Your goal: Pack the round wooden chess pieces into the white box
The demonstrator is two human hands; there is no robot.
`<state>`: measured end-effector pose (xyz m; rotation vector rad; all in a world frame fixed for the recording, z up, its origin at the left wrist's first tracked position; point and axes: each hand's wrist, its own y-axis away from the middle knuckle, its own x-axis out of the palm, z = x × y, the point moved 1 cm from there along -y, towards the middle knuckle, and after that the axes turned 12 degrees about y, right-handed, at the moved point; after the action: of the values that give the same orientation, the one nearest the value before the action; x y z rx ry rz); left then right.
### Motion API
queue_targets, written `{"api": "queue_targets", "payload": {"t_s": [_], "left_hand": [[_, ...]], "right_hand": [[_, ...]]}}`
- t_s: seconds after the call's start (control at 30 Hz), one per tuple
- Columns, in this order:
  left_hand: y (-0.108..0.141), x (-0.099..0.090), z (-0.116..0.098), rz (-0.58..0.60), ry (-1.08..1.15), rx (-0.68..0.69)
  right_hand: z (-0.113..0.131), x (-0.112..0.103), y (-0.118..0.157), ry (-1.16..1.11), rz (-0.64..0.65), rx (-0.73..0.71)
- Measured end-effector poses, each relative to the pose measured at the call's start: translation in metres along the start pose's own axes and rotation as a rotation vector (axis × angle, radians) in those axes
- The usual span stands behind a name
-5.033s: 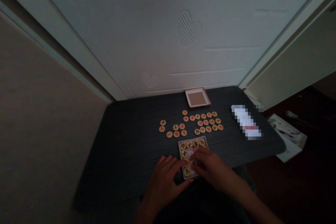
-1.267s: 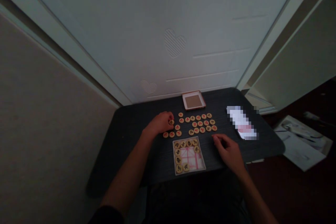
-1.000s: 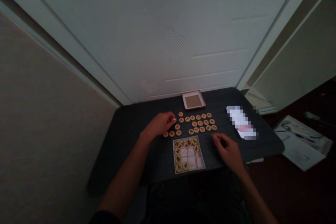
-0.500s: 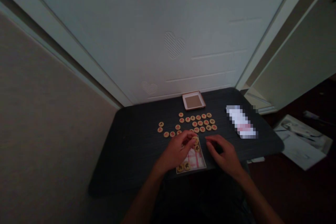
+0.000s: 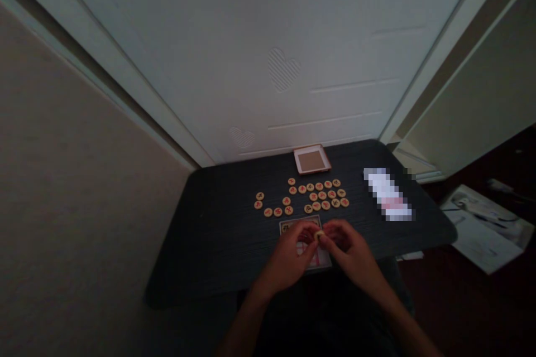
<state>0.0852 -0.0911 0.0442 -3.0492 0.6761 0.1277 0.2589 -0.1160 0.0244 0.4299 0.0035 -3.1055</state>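
Note:
A round wooden xiangqi piece [image 5: 319,235] is pinched between the fingertips of my left hand [image 5: 295,251] and my right hand [image 5: 350,246], which meet over an open box [image 5: 324,259]. Thumb and fingers of both hands are closed on it, and its marking cannot be read. Inside the box lies a pink-and-white lining, with a dark-marked piece [image 5: 286,228] at the far left corner. My hands hide much of the box. Beyond it, several xiangqi pieces [image 5: 322,196] with red or black characters lie in loose rows on the dark table [image 5: 209,234].
A shallow box lid [image 5: 312,162] lies at the table's back edge by the white panelled door [image 5: 188,67]. Toward the right edge is a pixelated white item [image 5: 387,195]. Below on the floor sits a flat white box [image 5: 486,228].
My right hand has moved left to meet my left hand at the piece. My left hand has come slightly nearer to me. The view has shifted a little.

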Motion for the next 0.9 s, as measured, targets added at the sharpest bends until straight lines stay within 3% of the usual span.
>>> {"api": "queue_targets", "payload": {"t_s": [0.13, 0.27, 0.57, 0.9], "left_hand": [[0.001, 0.001, 0.001, -0.044, -0.037, 0.028], [0.0, -0.003, 0.004, -0.046, -0.02, -0.04], [-0.002, -0.024, -0.001, -0.087, -0.143, -0.082], [-0.002, -0.01, 0.005, 0.036, -0.214, -0.073]], "right_hand": [[0.004, 0.001, 0.002, -0.054, 0.017, 0.035], [0.005, -0.003, 0.001, 0.03, 0.035, 0.027], [-0.024, -0.018, -0.005, 0.137, -0.079, 0.071], [-0.033, -0.018, -0.003, 0.183, -0.048, 0.069]]}}
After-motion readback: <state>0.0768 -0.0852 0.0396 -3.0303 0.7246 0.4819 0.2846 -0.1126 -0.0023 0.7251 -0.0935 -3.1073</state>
